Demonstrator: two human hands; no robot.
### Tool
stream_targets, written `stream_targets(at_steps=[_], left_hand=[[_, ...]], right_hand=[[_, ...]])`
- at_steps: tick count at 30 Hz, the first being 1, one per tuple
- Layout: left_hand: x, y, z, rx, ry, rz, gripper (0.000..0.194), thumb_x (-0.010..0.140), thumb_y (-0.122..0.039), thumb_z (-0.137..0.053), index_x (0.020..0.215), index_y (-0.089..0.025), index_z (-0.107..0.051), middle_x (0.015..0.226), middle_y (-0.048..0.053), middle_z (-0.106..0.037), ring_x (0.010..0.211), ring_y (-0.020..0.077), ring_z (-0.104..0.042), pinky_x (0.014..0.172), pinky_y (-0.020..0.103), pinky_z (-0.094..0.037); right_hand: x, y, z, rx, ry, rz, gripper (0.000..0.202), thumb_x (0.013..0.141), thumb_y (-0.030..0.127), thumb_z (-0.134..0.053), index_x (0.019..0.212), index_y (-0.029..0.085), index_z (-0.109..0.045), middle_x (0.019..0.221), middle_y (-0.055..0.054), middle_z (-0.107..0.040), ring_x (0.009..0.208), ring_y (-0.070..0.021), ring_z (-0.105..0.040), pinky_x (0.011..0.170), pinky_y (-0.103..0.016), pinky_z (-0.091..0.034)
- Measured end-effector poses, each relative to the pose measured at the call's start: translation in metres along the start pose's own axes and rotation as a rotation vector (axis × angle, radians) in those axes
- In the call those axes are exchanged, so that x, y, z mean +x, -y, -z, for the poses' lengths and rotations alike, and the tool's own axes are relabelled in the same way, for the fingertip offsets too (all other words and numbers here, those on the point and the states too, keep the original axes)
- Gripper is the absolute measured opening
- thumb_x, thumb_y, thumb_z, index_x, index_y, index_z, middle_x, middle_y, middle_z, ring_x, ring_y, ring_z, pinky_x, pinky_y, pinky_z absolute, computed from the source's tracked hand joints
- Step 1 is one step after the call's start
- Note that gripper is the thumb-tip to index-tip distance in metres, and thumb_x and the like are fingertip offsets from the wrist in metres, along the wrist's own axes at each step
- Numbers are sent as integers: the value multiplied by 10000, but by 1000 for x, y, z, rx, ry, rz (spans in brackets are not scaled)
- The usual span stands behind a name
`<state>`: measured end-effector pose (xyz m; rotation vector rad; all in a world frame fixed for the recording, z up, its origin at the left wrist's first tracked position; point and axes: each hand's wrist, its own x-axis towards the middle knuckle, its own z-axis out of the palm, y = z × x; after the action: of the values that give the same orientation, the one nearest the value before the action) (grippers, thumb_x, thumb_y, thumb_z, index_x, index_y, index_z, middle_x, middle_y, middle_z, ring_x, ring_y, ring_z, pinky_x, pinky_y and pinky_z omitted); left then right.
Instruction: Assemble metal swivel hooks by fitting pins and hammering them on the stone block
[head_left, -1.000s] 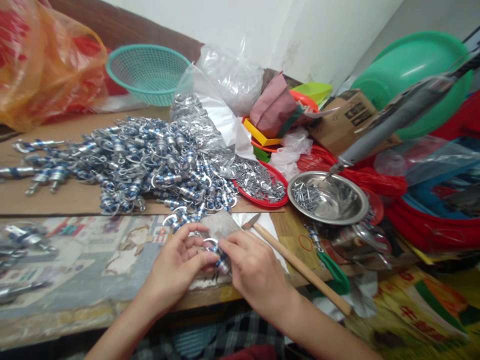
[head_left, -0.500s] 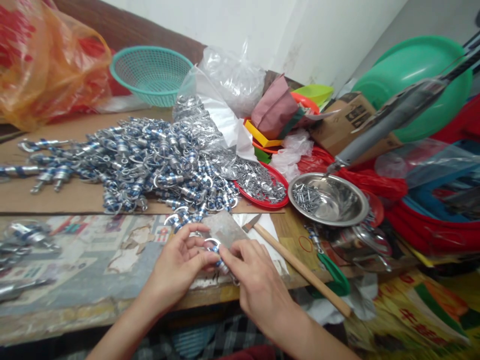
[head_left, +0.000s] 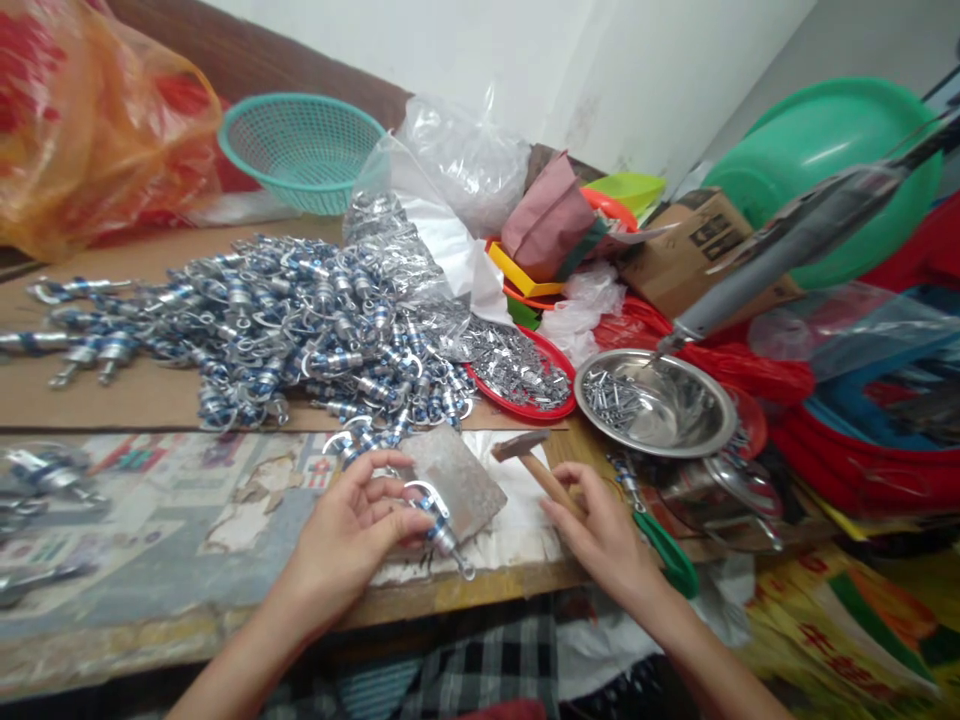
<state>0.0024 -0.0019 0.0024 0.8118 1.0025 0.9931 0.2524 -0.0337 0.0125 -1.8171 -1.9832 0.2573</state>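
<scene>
Blue-and-silver metal fitting (head_left: 441, 530), with a curved hook at one end and a small ring at the other, is in the left hand (head_left: 352, 525), over the near side of a flat metal plate (head_left: 461, 485). Its ring end slants right and towards the near edge of the tabletop (head_left: 292, 515). The thumb and fingers of this hand are clamped on the fitting's left side; the palm is turned inwards and the forearm comes up from the near left.

To the right, the right hand (head_left: 611, 535) has its fingers closed round the wooden handle of a hammer (head_left: 553, 485). The hammer head lies to the far left of that hand, just right of the plate; whether it touches the white paper (head_left: 529, 525) is unclear. The right forearm rises from the near right, and both wrists cross the tabletop's near edge.

Between the hands there is a gap where the plate's right corner and the paper show. Left of the left hand, a stretch of worn, patterned surface reaches to a few blurred fittings (head_left: 49, 475). On the far side, a large pile of fittings (head_left: 292, 325) on cardboard (head_left: 97, 400) comes close to the plate's far edge. A red tray of small metal parts (head_left: 559, 400) and a steel bowl (head_left: 675, 405) bound the far right.
</scene>
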Motion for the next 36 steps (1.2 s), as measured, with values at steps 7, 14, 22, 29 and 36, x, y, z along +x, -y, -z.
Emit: stream_targets(at_steps=[7,14,22,29,36], left_hand=[[0,1,-1,-1,-11,4,519,558,-165,-748,987,-186,-458,665,-42,-634,583,138,-628,536,280,-560],[0,2,-1,-9,-23,18,545,549,-160,-757,1003,-200,-458,644,-59,-623,567,134,-620,532,290,-563],[-3,-5,-2,175,-28,-19,383,571,-235,-735,925,-165,-608,683,-2,-687,641,177,-656,640,313,-543],[-2,-6,-5,404,-162,-207,94,561,-266,-702,626,-198,-710,692,34,-706,685,205,-639,683,323,-500],[0,-1,-7,471,-163,-467,20,587,-240,-713,579,-226,-723,741,23,-597,753,173,-579,707,278,-471]], right_hand=[[-11,53,27,137,-126,491,559,855,53,-485,1361,247,-351,1076,-59,-635,945,-154,-613,798,-237,-495],[-10,62,21,41,69,468,497,863,63,-405,1345,183,-411,907,-86,-658,749,-182,-632,644,-289,-528],[22,25,-1,251,89,108,405,849,259,-521,1251,207,-532,1168,-93,-625,1036,-228,-597,878,-382,-484],[70,-12,-14,-126,126,42,293,908,278,-425,1062,209,-666,1011,-56,-687,927,-168,-629,830,-263,-474],[146,-27,-12,-314,106,-60,265,733,57,-559,944,156,-686,940,-145,-684,962,-308,-614,842,-408,-450]])
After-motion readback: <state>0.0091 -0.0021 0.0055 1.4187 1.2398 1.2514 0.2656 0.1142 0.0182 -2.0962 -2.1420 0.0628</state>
